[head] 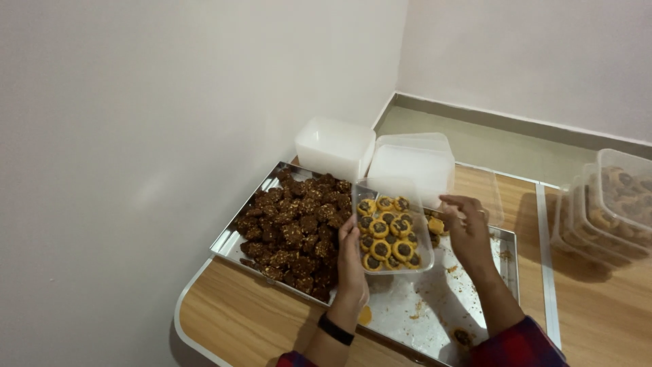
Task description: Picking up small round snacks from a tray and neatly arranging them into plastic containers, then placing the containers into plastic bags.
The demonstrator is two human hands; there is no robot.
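Your left hand (351, 261) grips the clear container (392, 228) of round cookies by its near-left edge, long axis running away from you above the steel tray (435, 299), while your right hand (467, 228), just right, pinches 1 cookie (436, 225).

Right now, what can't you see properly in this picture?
- Head view: the right hand covers whatever cookie its fingertips pinch, so its grip is unclear.
- The clear plastic tub of round yellow chocolate-centred cookies hides the shiny metal tray beneath it.
- The stacked clear filled tubs are cut off by the right edge.
- The left hand hides the tub's near-left side.
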